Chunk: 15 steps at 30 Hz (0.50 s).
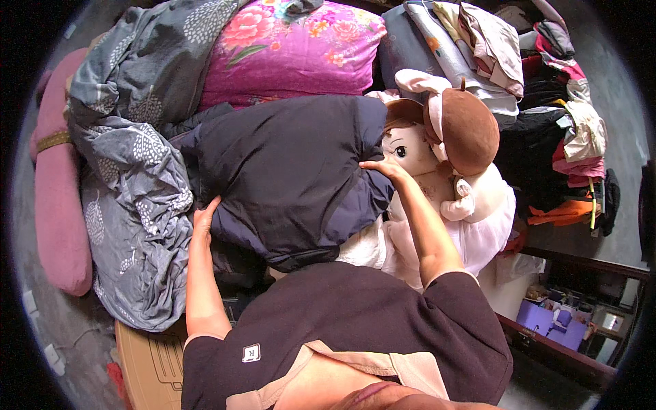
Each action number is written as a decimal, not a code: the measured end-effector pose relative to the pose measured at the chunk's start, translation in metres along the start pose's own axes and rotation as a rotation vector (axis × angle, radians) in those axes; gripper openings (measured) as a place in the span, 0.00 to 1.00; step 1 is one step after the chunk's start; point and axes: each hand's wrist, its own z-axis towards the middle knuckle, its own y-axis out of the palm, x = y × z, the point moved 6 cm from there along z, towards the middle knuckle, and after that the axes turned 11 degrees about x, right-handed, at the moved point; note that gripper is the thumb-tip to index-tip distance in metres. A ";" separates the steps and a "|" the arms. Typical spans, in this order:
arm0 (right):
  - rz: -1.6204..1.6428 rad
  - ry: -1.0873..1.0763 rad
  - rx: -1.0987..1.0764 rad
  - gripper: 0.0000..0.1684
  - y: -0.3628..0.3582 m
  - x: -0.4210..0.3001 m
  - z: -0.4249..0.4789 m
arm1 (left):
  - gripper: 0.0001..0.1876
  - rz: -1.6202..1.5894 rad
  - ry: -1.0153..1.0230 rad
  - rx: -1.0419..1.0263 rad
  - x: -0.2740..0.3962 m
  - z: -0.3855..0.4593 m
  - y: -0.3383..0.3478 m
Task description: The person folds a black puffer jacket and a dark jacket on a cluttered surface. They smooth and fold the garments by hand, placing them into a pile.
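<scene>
A dark, puffy folded garment or quilt [287, 169], black with navy parts, lies in front of me. My left hand [206, 212] grips its left edge, the thumb on top and the fingers hidden beneath. At its right edge my right hand [382, 166] holds on in the same way, near the face of a large cloth doll [405, 148]. The doll wears pale pink and has a round brown plush part [464, 130] beside its head. Grey fabric with white leaf prints [148, 205] is heaped to the left of the dark bundle.
Behind the bundle sits a magenta floral pillow or folded blanket [302, 56]. Folded clothes [482, 51] are stacked at the back right, with more hanging clothes [579, 128] further right. A long pink bolster [61, 230] stands far left, a cardboard box [146, 364] lower left.
</scene>
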 end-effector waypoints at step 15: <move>-0.638 -0.855 0.362 0.26 -0.077 -0.206 -0.097 | 0.27 -0.531 0.160 -0.040 0.121 -0.281 0.025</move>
